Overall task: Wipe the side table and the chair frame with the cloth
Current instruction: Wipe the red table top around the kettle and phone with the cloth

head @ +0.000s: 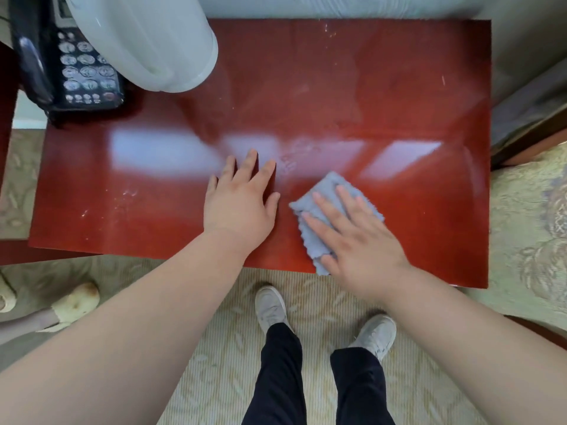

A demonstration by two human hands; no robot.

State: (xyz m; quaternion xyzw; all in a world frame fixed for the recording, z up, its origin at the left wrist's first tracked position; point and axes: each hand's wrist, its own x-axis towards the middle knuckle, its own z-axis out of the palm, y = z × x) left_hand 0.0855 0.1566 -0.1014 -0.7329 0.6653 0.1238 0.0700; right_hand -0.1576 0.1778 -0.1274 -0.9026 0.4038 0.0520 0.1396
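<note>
On the near half of the red side table [399,87], R hand [356,240] lies flat on a blue-grey cloth [329,185]. Its fingers are straight and spread and the palm presses the cloth to the top; nothing is curled round it. Cloth is folded, w/ a scalloped edge showing on its left side. It sits right of centre, btwn the hand and the glossy wood, and its lower corner just overhangs the table's front edge. L hand [239,207] is just beside it to the left, not touching the cloth. It is also flat on the tabletop w/ fingers straight and apart, holding nothing. Both forearms are bare.

Tabletop is shiny, w/ pale window reflections across the middle and faint whitish smears and specks at front-left, centre and back. At the back-left corner is a black phone [76,65] w/ keypad, handset on its left side. Next to it a white lampshade [147,35] hides part of the table; its base isn't visible. Both are well apart from the hands.

Right of the table is a chair [527,225] w/ a pale patterned seat and a dark wood frame; can't tell if it touches the table. Floor is pale patterned carpet [214,348]. The person stands at the front edge in dark trousers and light shoes [270,305]. At far left is another person's foot in a cream slipper [76,302].
</note>
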